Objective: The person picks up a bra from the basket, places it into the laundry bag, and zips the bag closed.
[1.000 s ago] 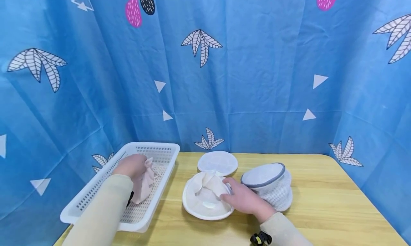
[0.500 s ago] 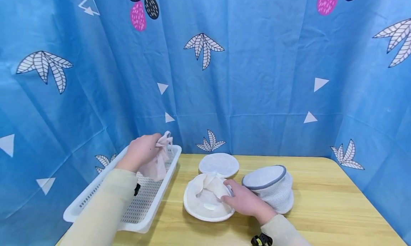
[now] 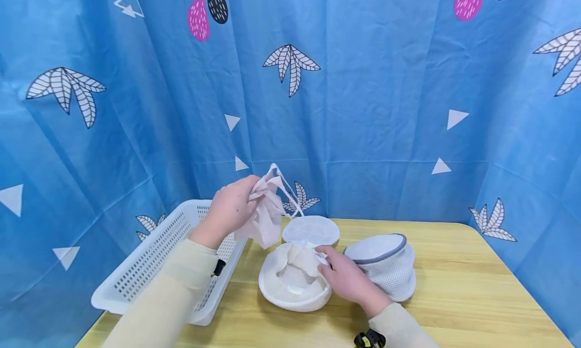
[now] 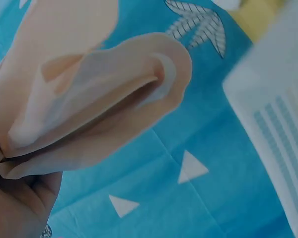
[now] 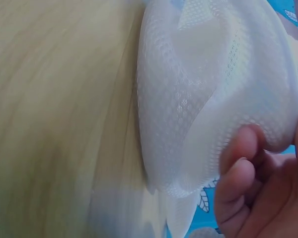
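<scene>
Here, within grip: pale cloth (image 3: 264, 218) in left hand (image 3: 230, 203), mesh bag (image 3: 297, 303) in right hand (image 3: 347, 278).

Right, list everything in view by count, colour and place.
Slotted basket: one, white, table's left
Strapped cloth: one, pale pink, held midair
Open mesh bag: one, white, table's middle
Round panel: one, white, behind open mesh bag
Grey-rimmed mesh bag: one, white, table's right
Table: one, yellow woodgrain, beneath
Leaf-print curtain: count unclear, blue, behind
Wrist devices: two, mostly black, wrists
Sleeves: two, cream, forearms
Left hand: one, bare, holding cloth
Right hand: one, bare, gripping open mesh bag
</scene>
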Action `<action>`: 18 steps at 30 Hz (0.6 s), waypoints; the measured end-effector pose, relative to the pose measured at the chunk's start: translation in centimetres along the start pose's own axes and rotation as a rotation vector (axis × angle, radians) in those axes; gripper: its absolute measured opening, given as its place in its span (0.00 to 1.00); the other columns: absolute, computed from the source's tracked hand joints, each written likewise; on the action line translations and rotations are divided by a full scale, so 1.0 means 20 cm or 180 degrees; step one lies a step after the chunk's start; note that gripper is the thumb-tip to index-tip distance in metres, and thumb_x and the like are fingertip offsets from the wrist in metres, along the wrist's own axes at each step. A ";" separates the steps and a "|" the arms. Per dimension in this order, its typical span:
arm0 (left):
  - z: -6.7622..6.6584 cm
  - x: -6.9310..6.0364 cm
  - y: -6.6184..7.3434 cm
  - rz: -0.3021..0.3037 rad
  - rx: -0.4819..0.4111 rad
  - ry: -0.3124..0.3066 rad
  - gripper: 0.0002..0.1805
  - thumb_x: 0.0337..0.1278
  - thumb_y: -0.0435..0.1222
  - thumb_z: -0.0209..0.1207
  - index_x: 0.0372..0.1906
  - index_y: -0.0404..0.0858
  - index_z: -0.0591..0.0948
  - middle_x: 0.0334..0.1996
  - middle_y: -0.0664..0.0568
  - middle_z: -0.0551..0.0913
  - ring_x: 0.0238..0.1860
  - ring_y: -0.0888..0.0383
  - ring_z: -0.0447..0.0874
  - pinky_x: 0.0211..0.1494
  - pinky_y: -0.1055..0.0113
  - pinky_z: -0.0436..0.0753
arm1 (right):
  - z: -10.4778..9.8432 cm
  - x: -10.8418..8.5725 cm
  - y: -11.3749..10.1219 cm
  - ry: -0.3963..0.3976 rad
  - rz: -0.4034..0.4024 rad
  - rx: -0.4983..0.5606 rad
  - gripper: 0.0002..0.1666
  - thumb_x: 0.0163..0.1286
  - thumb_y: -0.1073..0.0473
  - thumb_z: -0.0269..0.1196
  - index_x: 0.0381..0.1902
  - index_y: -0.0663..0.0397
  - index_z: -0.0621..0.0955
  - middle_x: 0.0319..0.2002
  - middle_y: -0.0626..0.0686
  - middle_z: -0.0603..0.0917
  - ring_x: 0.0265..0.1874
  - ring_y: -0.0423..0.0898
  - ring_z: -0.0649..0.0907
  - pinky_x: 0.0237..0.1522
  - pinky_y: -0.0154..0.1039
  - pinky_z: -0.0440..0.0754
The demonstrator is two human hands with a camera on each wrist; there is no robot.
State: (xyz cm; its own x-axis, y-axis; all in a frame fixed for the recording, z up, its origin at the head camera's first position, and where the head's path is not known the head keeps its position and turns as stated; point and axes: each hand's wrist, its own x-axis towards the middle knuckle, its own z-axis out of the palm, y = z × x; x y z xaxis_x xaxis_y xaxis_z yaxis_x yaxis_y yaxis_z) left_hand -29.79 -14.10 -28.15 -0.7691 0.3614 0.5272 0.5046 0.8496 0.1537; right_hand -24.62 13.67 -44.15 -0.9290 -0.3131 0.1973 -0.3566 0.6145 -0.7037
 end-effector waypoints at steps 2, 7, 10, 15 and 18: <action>0.02 0.00 0.03 0.0026 -0.0094 -0.0012 0.13 0.66 0.36 0.64 0.54 0.44 0.79 0.47 0.49 0.85 0.41 0.47 0.84 0.44 0.48 0.83 | 0.00 0.00 0.01 0.0091 0.0008 0.0067 0.24 0.79 0.58 0.56 0.70 0.54 0.71 0.55 0.58 0.83 0.53 0.53 0.82 0.51 0.54 0.79; 0.06 -0.02 0.10 -0.0014 -0.0390 -0.0081 0.12 0.68 0.37 0.63 0.53 0.44 0.80 0.45 0.49 0.86 0.42 0.47 0.85 0.45 0.49 0.83 | 0.01 0.01 0.01 0.0231 -0.0006 0.0299 0.23 0.81 0.59 0.53 0.71 0.52 0.70 0.63 0.59 0.79 0.61 0.55 0.78 0.60 0.57 0.75; 0.11 -0.04 0.14 -0.0065 -0.0630 -0.0109 0.11 0.68 0.38 0.62 0.53 0.43 0.80 0.43 0.49 0.86 0.42 0.48 0.85 0.45 0.51 0.83 | 0.01 0.00 0.00 0.0272 0.0028 0.0400 0.22 0.82 0.59 0.52 0.70 0.52 0.71 0.63 0.59 0.79 0.62 0.56 0.78 0.61 0.57 0.74; 0.22 -0.09 0.21 -0.0159 -0.1039 -0.0164 0.11 0.67 0.36 0.63 0.52 0.43 0.80 0.40 0.52 0.85 0.41 0.52 0.85 0.45 0.54 0.83 | 0.01 0.00 -0.02 0.0449 0.0083 0.0432 0.21 0.81 0.61 0.51 0.69 0.50 0.72 0.59 0.60 0.81 0.56 0.56 0.81 0.56 0.56 0.77; 0.30 -0.13 0.23 -0.0209 -0.1252 -0.0218 0.13 0.66 0.36 0.63 0.53 0.44 0.79 0.40 0.53 0.85 0.41 0.55 0.84 0.44 0.55 0.83 | 0.01 0.01 -0.02 0.0541 0.0063 0.0424 0.22 0.81 0.63 0.51 0.69 0.50 0.71 0.51 0.59 0.84 0.47 0.51 0.82 0.49 0.51 0.79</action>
State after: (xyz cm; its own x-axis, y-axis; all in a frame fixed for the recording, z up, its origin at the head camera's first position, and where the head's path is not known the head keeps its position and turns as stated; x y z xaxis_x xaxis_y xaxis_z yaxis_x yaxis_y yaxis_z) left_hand -27.82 -8.89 -33.86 -0.8223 0.3472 0.4508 0.5549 0.6648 0.5002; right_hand -24.58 13.31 -43.92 -0.9431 -0.1683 0.2869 -0.3323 0.5147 -0.7903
